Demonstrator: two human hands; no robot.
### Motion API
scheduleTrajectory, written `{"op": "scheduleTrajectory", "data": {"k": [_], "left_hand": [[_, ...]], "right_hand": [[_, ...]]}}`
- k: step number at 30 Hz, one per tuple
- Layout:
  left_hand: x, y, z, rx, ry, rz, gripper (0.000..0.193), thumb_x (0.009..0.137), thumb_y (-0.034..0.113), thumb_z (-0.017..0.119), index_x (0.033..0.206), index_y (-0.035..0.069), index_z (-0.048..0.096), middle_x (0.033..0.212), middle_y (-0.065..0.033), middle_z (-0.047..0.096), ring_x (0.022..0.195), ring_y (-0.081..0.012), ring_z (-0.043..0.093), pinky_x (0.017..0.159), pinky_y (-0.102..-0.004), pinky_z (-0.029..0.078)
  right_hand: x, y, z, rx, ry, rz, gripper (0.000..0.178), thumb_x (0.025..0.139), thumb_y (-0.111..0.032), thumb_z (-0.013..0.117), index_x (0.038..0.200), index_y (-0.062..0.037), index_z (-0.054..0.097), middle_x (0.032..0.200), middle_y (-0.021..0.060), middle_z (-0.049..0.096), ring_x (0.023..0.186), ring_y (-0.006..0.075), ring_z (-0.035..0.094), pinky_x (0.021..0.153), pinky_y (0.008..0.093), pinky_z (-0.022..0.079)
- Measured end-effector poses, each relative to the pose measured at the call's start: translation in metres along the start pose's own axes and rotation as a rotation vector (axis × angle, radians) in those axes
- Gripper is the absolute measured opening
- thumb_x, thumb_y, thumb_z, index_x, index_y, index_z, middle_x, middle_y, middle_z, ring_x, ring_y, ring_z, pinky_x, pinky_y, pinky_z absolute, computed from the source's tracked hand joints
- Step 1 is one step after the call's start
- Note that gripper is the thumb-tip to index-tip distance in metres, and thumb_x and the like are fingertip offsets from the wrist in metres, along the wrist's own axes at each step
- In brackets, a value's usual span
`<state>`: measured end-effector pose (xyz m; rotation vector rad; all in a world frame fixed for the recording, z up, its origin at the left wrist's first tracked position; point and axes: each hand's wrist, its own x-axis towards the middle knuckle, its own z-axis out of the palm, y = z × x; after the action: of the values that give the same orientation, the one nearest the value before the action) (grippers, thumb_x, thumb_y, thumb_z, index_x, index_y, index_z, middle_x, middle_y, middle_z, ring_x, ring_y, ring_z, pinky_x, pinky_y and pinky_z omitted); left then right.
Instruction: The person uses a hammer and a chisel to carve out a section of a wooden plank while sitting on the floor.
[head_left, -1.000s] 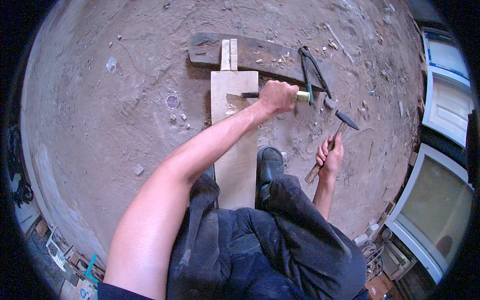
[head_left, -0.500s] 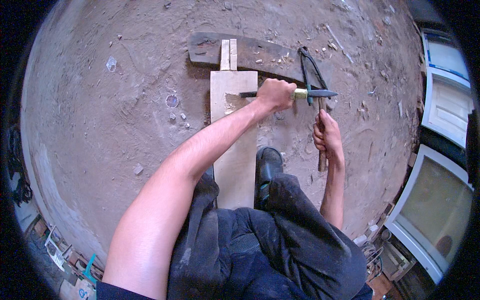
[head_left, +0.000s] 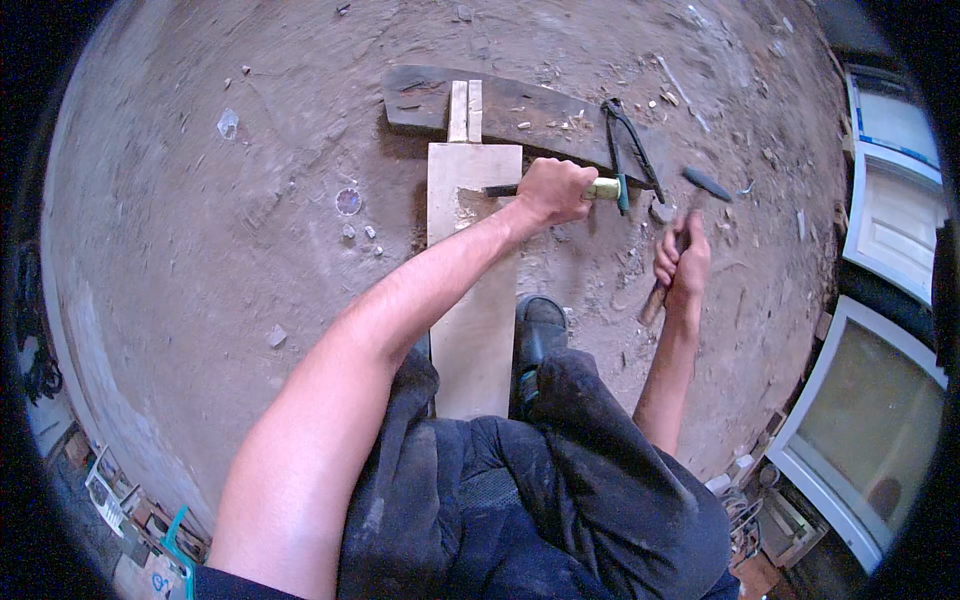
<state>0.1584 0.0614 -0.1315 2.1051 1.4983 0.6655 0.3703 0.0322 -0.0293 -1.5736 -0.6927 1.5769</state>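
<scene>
Premises noted: a rough woodworking workshop. The floor [head_left: 200, 230] before me is dusty, uneven and strewn with debris. Wood chips [head_left: 574, 119] lie on a dark plank [head_left: 418, 98], pincers [head_left: 613, 106] across its right part. Just by its near edge sits a pale board [head_left: 472, 330] with a ragged recess; a chisel [head_left: 500, 190] and hammer [head_left: 707, 184] are in hand. Pale-framed panels [head_left: 868, 400] line the floor's right edge. Clutter [head_left: 115, 505] at its lower-left corner appears to be stored scrap, though dimly seen.

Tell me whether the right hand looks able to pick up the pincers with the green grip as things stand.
Probably not: the right hand is closed around the hammer, so it is not free to grasp. Otherwise the pincers look near and mostly uncovered.
</scene>
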Motion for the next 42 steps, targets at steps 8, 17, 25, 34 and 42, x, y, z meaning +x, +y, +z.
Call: {"op": "scheduleTrajectory", "data": {"k": [8,17,25,34,42], "left_hand": [[-0.005,-0.002,0.003,0.011,-0.04,0.006,0.02,0.062,0.022,0.069,0.077,0.012,0.06,0.067,-0.0132,0.065,0.065,-0.0328,0.066,0.058,-0.0448,0.053],[-0.005,-0.002,0.006,0.042,-0.058,-0.019,0.022,0.064,0.025,0.069,0.077,0.011,0.06,0.067,-0.0128,0.065,0.066,-0.032,0.067,0.059,-0.0445,0.054],[-0.007,-0.002,0.01,0.077,-0.103,-0.016,0.023,0.065,0.027,0.07,0.078,0.012,0.06,0.069,-0.0112,0.066,0.066,-0.0311,0.067,0.059,-0.0445,0.053],[-0.008,-0.002,0.008,0.085,-0.133,-0.02,0.023,0.066,0.028,0.069,0.08,0.013,0.06,0.07,-0.0119,0.066,0.067,-0.0318,0.067,0.059,-0.0444,0.053],[-0.007,-0.004,0.007,0.088,-0.118,-0.038,0.021,0.065,0.026,0.069,0.079,0.012,0.061,0.069,-0.0129,0.066,0.067,-0.0314,0.067,0.059,-0.0455,0.053]], "right_hand": [[-0.012,0.007,0.009,-0.22,-0.024,0.153,0.036,0.1,-0.045,0.039,0.083,-0.0137,0.043,0.05,-0.0048,0.029,0.036,0.0062,0.025,0.031,0.0219,0.019],[-0.003,0.012,0.005,-0.209,-0.07,0.196,0.034,0.099,-0.046,0.042,0.086,-0.0141,0.046,0.05,-0.0056,0.03,0.036,0.0042,0.024,0.031,0.0218,0.016],[0.004,0.012,0.007,-0.34,-0.178,0.273,0.034,0.1,-0.044,0.04,0.087,-0.0121,0.043,0.053,-0.0046,0.03,0.037,0.0047,0.025,0.031,0.0214,0.019],[-0.002,0.013,0.005,-0.255,-0.185,0.342,0.038,0.099,-0.047,0.04,0.082,-0.0133,0.042,0.053,-0.0046,0.029,0.037,0.0054,0.025,0.031,0.0215,0.018],[-0.009,0.015,0.004,-0.347,-0.209,0.297,0.034,0.098,-0.046,0.041,0.082,-0.0158,0.042,0.051,-0.0045,0.035,0.036,0.0054,0.028,0.031,0.0235,0.02]]}}
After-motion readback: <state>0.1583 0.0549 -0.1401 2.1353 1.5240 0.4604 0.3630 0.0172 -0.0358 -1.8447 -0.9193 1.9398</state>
